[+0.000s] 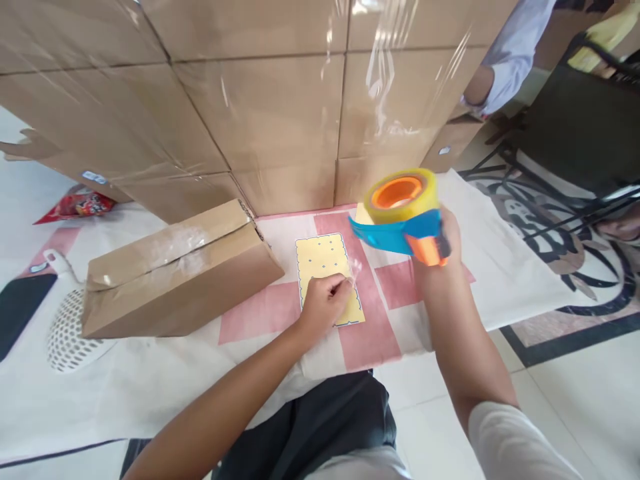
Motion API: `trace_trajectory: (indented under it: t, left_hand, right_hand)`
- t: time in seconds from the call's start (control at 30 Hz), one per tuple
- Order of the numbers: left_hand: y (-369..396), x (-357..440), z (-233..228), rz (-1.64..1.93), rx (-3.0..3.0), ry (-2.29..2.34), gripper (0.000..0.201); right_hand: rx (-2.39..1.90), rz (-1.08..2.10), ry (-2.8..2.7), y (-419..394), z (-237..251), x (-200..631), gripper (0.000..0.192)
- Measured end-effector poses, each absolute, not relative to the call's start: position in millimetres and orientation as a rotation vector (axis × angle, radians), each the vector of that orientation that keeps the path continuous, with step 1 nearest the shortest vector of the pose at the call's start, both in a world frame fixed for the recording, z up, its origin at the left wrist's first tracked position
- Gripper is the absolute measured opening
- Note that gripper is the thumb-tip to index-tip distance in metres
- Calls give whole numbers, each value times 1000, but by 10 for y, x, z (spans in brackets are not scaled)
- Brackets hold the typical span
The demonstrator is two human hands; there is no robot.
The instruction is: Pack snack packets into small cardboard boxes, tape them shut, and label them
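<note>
In the head view my right hand [451, 233] is closed around the handle of a tape dispenser [385, 233], which is blue with orange parts. A roll of yellowish packing tape [425, 193] sits on its orange hub. The dispenser is held up above the cloth. My left hand [325, 303] is curled into a pinch over the lower part of a pale yellow card [323, 252] with a scalloped dark outline and small marks. Something small and clear glints by its fingertips, too faint to name. To the left lies a taped cardboard box [185, 287], its flaps closed.
Stacked cartons [280, 120] under clear film rise behind the table's cloth [175, 387]. A white perforated ladle [70, 327], a dark phone-like slab [23, 310] and a red packet [80, 203] lie at the left. Beyond, at right, are a black chair [580, 127] and another person's sleeve [515, 60].
</note>
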State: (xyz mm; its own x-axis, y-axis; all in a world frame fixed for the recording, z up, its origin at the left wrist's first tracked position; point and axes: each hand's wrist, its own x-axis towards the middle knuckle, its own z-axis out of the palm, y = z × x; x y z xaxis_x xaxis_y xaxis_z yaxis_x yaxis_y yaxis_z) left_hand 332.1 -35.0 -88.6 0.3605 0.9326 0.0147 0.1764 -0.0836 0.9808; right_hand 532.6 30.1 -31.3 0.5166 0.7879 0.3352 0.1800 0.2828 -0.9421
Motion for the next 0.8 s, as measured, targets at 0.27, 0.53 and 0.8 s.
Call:
trace_trajectory:
  t: [0.27,0.53,0.8]
  left_hand:
    - [-359,3270,-856,972,1538,1008,37]
    - [-560,2878,-582,1147,1543,988,34]
    - [-822,2373,-424,1466,1404,1148,32]
  right_hand:
    - [-1172,173,-890,458,-514,5294,51]
    - [-1343,248,-1104,500,-984,5357,54]
    - [-1235,52,-1413,194,-292,4894,41]
